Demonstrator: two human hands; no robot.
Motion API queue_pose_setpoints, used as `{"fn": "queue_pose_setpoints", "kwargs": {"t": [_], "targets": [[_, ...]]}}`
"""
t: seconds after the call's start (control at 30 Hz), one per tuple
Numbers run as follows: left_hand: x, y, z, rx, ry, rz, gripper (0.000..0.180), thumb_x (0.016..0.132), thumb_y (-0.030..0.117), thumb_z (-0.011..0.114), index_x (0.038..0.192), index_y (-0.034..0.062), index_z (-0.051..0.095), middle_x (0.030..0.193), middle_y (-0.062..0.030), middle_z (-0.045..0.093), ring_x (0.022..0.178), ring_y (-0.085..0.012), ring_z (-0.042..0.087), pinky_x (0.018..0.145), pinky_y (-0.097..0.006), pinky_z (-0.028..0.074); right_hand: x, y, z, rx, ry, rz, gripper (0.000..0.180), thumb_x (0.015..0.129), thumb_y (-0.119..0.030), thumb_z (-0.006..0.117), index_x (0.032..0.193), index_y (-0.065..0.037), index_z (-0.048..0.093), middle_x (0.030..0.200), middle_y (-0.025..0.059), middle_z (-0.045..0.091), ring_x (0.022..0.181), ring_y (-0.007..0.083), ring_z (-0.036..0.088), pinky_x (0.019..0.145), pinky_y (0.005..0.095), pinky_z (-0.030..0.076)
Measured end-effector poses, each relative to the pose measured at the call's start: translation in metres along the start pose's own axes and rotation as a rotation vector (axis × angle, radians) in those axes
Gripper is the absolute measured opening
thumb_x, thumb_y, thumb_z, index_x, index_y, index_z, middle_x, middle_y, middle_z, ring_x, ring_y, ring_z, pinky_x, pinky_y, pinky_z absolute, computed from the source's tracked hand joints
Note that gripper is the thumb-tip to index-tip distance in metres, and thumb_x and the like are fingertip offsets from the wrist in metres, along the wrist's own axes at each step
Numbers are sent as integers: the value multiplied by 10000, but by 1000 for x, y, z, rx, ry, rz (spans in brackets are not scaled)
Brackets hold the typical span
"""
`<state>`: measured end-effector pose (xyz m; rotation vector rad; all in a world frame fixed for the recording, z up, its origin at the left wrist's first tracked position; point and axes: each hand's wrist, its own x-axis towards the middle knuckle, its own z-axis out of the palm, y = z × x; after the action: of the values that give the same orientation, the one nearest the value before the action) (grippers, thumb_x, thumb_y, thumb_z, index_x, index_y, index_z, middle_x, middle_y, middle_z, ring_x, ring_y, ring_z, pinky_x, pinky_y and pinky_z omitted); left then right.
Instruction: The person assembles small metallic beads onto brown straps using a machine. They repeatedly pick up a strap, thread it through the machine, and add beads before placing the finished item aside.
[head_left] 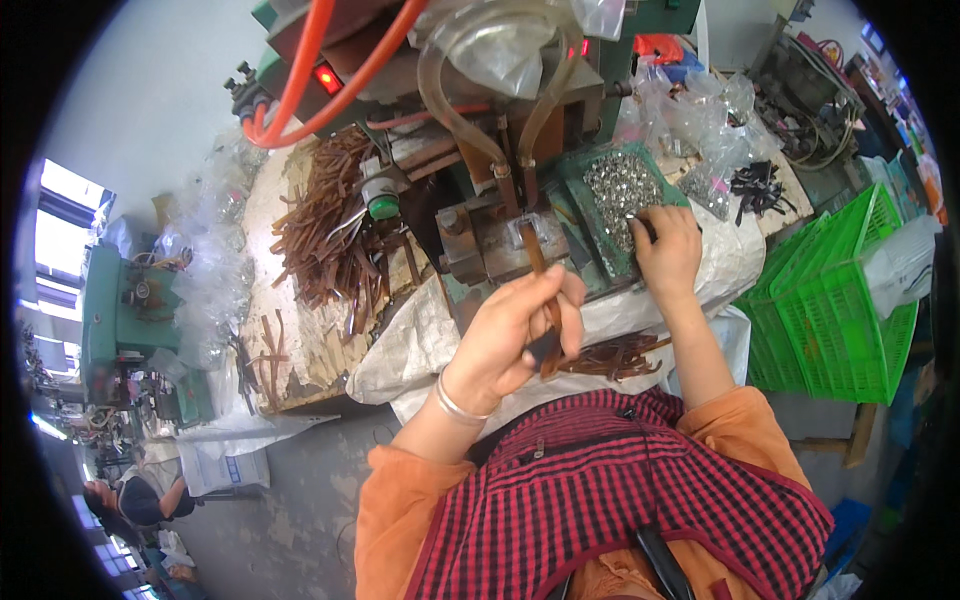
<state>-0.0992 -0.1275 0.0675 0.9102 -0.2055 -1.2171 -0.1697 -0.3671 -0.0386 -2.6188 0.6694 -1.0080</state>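
Observation:
My left hand (520,325) is closed round a narrow brown strap (537,252), whose far end lies on the metal die block (490,250) of a press. A dark piece shows by my fingers at the strap's near end. Over the right side of a green tray (655,178), my right hand (668,250) has thumb and forefinger drawn together at the heap of small metal fittings (612,190). Whatever is between those fingertips is too small to make out. Two hoses (447,110) run down to the press head above the block.
Brown straps (325,220) are heaped left of the press, and more straps (615,358) lie near my apron. A green crate (830,300) stands at the right. Plastic bags (700,115) and black pieces (760,188) lie behind the tray. Another person (145,497) is at far left.

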Motion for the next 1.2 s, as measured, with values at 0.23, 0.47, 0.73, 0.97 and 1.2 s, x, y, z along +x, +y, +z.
{"fn": "queue_pose_setpoints", "kwargs": {"t": [0.23, 0.47, 0.73, 0.97, 1.2], "targets": [[13, -16, -13, -157, 33, 37, 292, 1060, 281, 446, 959, 34, 565, 592, -81, 586, 414, -143, 477, 382, -247, 392, 34, 2, 4, 204, 79, -3, 84, 803, -124, 716, 870, -74, 715, 877, 105, 676, 924, 324, 613, 834, 398, 477], [6, -16, -8, -123, 50, 56, 331, 1037, 318, 495, 959, 18, 612, 601, -64, 602, 414, -115, 492, 353, -239, 392, 31, -19, 13, 56, -153, -476, 297, 763, -27, 655, 1058, -25, 627, 1245, 188, 604, 1252, 386, 516, 964, 472, 448], [-40, -1, -103, 1398, 910, 1002, 134, 826, 127, 689, 947, 78, 716, 951, -103, 680, 875, -283, 652, 771, -407, 527, 26, 49, 31, 394, -113, 88, 324, 1015, -183, 564, 1244, 44, 601, 1230, 184, 656, 1142, 291, 625, 985, 365, 468], [-53, 48, -260, 2059, 1060, 941, 304, 744, 116, 706, 1019, 218, 789, 1474, -91, 501, 1170, -346, 534, 1088, -458, 389, 24, 19, 38, 597, -172, 80, 249, 1005, -149, 585, 1178, 28, 605, 1123, 106, 659, 1038, 193, 611, 950, 312, 460], [-39, 66, -173, 1068, 1084, 1208, 163, 906, 65, 643, 1069, 56, 644, 984, -105, 723, 795, -225, 612, 742, -316, 490, 25, 25, 31, 622, -167, 109, 229, 1004, -146, 586, 1147, 24, 639, 1103, 104, 677, 1036, 179, 619, 946, 307, 465]]}}
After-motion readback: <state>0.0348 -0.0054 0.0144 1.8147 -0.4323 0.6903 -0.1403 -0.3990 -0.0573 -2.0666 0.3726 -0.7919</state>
